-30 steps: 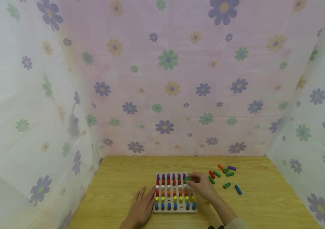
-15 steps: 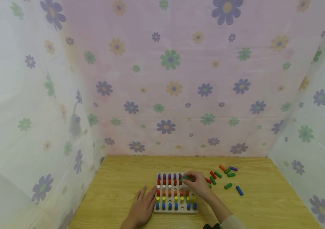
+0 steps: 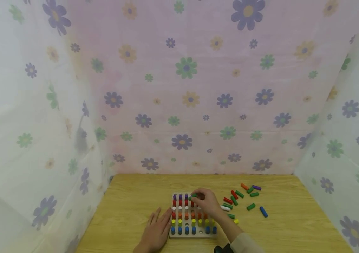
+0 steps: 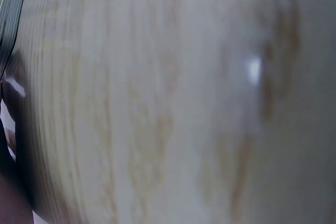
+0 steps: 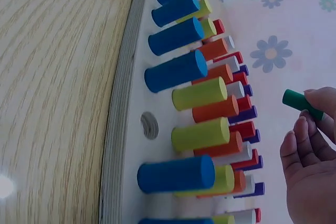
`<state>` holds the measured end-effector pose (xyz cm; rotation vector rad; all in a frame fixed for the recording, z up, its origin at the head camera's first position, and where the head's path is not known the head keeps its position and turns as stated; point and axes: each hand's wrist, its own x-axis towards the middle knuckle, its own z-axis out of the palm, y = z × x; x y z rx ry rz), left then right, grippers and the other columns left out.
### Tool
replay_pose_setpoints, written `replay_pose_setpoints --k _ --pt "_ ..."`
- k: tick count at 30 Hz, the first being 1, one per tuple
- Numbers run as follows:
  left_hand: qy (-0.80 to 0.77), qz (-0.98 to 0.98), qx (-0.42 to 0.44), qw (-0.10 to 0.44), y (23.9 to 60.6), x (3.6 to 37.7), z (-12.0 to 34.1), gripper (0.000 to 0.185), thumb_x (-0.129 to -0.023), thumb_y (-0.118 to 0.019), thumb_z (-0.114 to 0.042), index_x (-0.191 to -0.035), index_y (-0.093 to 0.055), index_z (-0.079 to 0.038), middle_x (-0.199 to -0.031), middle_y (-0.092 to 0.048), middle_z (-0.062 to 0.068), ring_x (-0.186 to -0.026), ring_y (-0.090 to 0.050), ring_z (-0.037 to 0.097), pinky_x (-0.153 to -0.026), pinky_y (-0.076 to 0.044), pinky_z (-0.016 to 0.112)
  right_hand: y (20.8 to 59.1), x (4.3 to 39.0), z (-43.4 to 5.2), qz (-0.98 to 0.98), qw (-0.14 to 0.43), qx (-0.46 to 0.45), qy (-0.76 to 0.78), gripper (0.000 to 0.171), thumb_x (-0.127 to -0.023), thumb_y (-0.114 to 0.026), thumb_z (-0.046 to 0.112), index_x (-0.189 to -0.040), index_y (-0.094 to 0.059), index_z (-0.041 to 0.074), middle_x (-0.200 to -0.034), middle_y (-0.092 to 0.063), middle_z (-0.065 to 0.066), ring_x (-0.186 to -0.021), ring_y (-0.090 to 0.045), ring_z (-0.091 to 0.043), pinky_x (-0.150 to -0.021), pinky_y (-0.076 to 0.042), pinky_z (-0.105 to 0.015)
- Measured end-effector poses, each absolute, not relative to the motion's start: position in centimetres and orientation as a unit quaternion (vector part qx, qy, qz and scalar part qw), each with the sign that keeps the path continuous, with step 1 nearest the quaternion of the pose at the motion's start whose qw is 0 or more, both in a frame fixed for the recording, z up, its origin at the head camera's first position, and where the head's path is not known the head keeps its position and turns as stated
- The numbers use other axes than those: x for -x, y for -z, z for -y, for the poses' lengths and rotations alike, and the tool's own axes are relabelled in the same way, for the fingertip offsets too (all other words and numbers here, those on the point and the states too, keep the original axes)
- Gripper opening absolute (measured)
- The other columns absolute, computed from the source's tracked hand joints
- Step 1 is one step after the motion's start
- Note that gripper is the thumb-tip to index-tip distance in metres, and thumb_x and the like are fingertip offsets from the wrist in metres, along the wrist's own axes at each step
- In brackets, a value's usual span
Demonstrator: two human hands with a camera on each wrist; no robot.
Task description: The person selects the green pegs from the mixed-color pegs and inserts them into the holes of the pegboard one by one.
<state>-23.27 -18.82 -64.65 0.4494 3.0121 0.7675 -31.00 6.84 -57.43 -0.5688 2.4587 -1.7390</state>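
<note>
No readable text, label, brand, number or sign shows in any view.

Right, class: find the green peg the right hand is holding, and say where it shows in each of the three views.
Head: the green peg sits low and just right of centre, pinched by the right hand over the far rows of the pegboard.
Left wrist: not in it; only blurred wood grain shows.
Right wrist: the green peg is at the right edge, at the fingertips.
Shared landmark, head and right wrist: the pegboard with its coloured pegs.
</note>
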Motion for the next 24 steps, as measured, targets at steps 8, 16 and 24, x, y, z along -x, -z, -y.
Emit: replay_pose_setpoints --k 8,16,24 --pt "-0.231 -0.963 -0.14 0.012 64.9 23.2 18.8 0.057 -0.112 -0.029 -0.044 -0.16 -0.037 -0.016 -0.162 -0.04 0.002 -0.153 -0.022 0.043 -0.122 -0.015 0.066 57.4 31.2 -4.5 -0.815 0.0 0.175 0.553 0.018 -0.099 -0.069 0.014 -0.11 -0.072 0.0 -0.091 -0.067 -0.003 -0.077 -0.058 -0.013 -0.064 -0.052 -0.023" --pt "-0.224 -0.964 -0.144 0.004 64.8 23.2 18.8 0.056 -0.112 -0.028 -0.044 -0.161 -0.037 -0.018 -0.162 -0.04 0.0 -0.153 -0.023 0.043 -0.122 -0.016 0.066 57.5 32.1 -2.6 -0.822 -0.01 0.153 0.548 0.018 -0.102 -0.065 0.015 -0.116 -0.071 0.005 -0.096 -0.068 -0.004 -0.083 -0.061 -0.016 -0.068 -0.055 -0.027" --pt "-0.229 -0.963 -0.142 0.008 64.8 23.4 18.9 0.057 -0.112 -0.027 -0.046 -0.161 -0.037 -0.019 -0.162 -0.042 0.001 -0.153 -0.022 0.043 -0.122 -0.016 0.066 58.1 33.4 -0.7 -0.828 -0.015 0.159 0.537 0.017 -0.102 -0.065 0.012 -0.115 -0.071 0.003 -0.095 -0.068 -0.002 -0.083 -0.061 -0.012 -0.069 -0.056 -0.026"
